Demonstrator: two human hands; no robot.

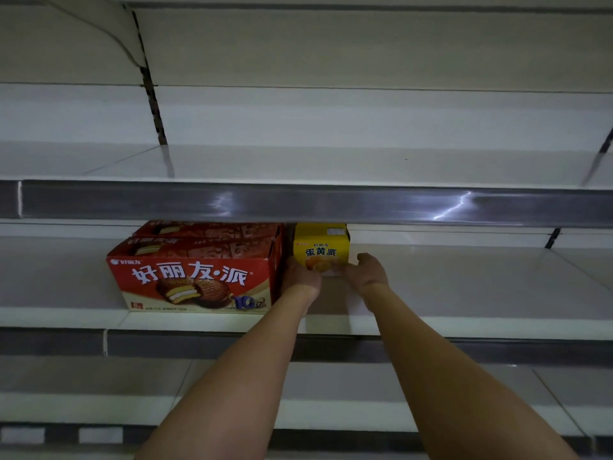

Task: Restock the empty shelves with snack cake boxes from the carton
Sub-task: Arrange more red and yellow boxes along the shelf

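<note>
Both bare arms reach forward and up, nearly straight, the left hand (302,277) and right hand (366,273) close together, fingers curled, backs toward the camera.

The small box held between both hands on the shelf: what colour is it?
Yellow, with dark lettering; the small cardboard box shows best in the head view.

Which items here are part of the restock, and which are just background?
Job:
- yellow box, held at its lower front by left hand and right hand
- front red box, back red box behind it
- middle shelf

Background:
- upper shelf
- lower shelf
- price rail
</note>
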